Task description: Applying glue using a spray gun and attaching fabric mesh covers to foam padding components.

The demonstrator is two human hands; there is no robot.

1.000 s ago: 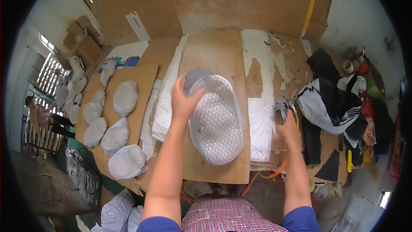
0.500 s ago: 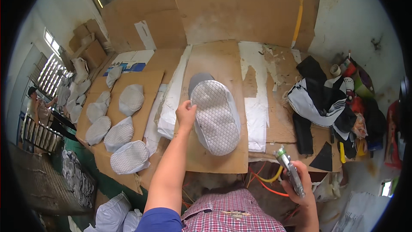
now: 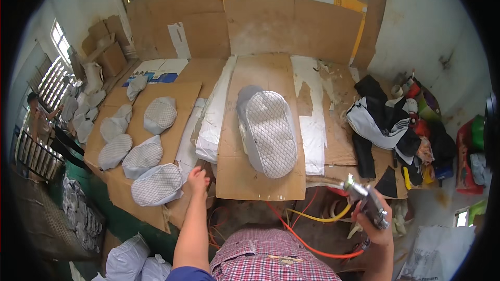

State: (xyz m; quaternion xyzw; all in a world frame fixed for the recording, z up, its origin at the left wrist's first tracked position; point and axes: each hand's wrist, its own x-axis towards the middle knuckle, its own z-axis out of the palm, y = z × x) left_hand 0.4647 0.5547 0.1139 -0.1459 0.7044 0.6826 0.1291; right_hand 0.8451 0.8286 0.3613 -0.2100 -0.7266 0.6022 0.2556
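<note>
A sole-shaped quilted fabric piece (image 3: 272,135), pale grey with a diamond pattern, lies on the cardboard board (image 3: 234,184) in the middle. A plain grey fabric flap shows along its upper left edge. My left hand (image 3: 198,179) is off the piece, left of the board's near corner, with loosely bent fingers and nothing seen in them. The closest thing to it is another quilted piece (image 3: 157,184) on the left cardboard. At the lower right, my right hand (image 3: 377,224) grips a metal spray gun (image 3: 367,200), its nozzle pointing up and left.
Several similar quilted pieces (image 3: 143,157) lie on the left cardboard. Black and white cloths (image 3: 383,119) are heaped at the right. An orange hose (image 3: 312,250) and a yellow hose (image 3: 323,218) run below the table edge. Another person (image 3: 44,125) stands far left.
My left hand has let go of the quilted piece and moved down and left, clear of the board. The spray gun has shifted slightly right in my right hand. The view has tilted slightly.
</note>
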